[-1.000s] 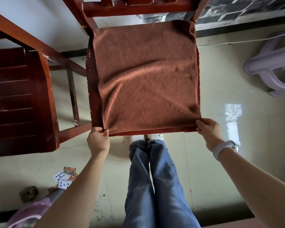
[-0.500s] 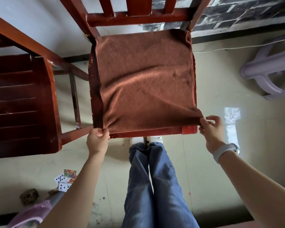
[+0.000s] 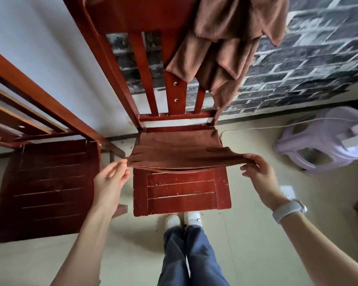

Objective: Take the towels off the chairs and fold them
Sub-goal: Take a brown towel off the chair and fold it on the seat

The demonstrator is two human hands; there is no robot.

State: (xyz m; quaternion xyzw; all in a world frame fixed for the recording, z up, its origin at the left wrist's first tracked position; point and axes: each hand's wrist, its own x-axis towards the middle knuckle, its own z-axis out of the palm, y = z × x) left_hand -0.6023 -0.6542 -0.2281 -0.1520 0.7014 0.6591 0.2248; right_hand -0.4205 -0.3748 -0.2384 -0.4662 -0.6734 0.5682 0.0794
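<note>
Towel (image 3: 180, 153) half-folded on the chair seat (image 3: 182, 193), near corners pinched in left hand (image 3: 110, 180) and right hand (image 3: 260, 174) grips; more towels (image 3: 225, 44) remain draped over the chairback.

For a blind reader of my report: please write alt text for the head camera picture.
Two bare hands, the left hand and right hand, pinch the near corners of a brown towel and lift its front edge above a red wooden chair. More brown towels hang over the chair's back; a second chair stands to the left.
</note>
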